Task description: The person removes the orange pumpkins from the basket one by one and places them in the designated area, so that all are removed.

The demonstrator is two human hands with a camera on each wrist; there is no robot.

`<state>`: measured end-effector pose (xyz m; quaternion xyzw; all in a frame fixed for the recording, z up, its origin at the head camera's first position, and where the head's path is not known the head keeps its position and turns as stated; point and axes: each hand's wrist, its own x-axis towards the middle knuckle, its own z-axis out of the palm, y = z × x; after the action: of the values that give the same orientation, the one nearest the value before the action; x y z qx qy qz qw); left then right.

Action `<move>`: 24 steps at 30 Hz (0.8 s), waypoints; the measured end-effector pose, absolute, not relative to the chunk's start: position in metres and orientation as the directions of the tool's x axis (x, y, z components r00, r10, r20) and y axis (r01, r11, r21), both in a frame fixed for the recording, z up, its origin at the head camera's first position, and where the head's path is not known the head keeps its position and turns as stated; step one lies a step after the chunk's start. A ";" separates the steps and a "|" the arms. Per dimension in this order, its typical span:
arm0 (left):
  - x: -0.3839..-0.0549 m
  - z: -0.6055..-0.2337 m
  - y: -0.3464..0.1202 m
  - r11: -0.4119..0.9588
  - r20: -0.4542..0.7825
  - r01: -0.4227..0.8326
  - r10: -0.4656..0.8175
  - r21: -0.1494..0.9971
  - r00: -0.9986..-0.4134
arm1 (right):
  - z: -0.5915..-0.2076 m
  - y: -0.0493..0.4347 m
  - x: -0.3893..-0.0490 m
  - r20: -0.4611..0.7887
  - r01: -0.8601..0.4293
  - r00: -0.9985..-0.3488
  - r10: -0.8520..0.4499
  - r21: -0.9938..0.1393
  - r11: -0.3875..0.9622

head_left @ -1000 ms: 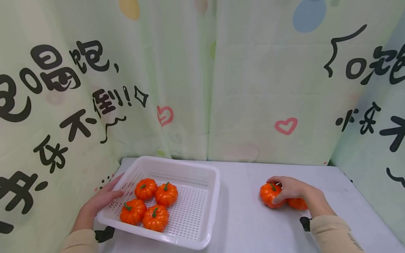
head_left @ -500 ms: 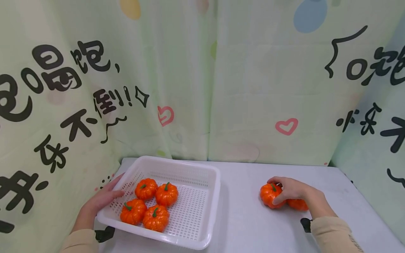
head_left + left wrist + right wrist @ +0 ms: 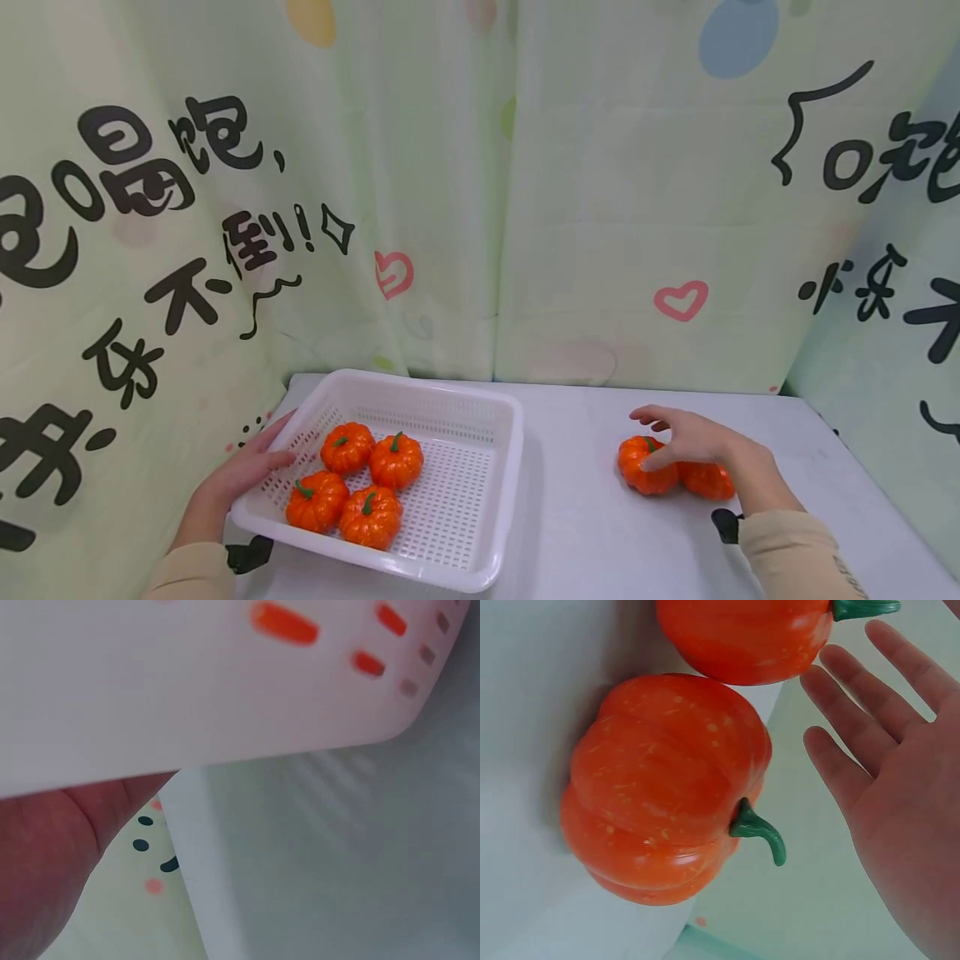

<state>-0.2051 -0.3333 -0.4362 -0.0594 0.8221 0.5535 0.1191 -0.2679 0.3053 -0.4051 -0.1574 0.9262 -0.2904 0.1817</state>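
Observation:
My left hand (image 3: 247,471) grips the left rim of a white plastic basket (image 3: 504,500), thumb over the edge and fingers along the outside. Several orange toy pumpkins with green stems sit at the basket's left side, one of them a pumpkin (image 3: 370,517) at the front. To the right, on the table, two more stand side by side: a left pumpkin (image 3: 637,467) and a right pumpkin (image 3: 707,482) partly behind my right hand (image 3: 697,439). That hand hovers above them with fingers extended. In the right wrist view its fingertips are beside the pumpkins, holding nothing.
The white table (image 3: 573,517) stretches between the basket and the loose pumpkins. A pale green printed curtain (image 3: 570,208) closes off the back and both sides. Inside the basket, bare perforated floor (image 3: 450,492) shows on the right.
My right fingers have loosened from the left loose pumpkin and lifted, straightening above it. Both loose pumpkins stay in place. The left hand and basket have not visibly moved.

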 end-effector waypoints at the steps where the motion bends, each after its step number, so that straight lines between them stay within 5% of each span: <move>1: -0.205 -0.436 -0.333 0.384 -0.262 -0.229 0.033 0.895 -0.965 | -0.404 0.305 -0.268 -0.238 -0.192 -0.884 -0.402 -0.598 0.778; 24: -0.207 -0.437 -0.335 0.408 -0.261 -0.225 0.034 0.885 -0.965 | -0.373 0.250 -0.284 -0.079 -0.343 -0.862 -0.500 -0.637 0.691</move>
<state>-0.2072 -0.3349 -0.4369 -0.0575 0.8304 0.5411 0.1198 -0.2839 0.2497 -0.3726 -0.2312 0.9111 -0.3180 0.1238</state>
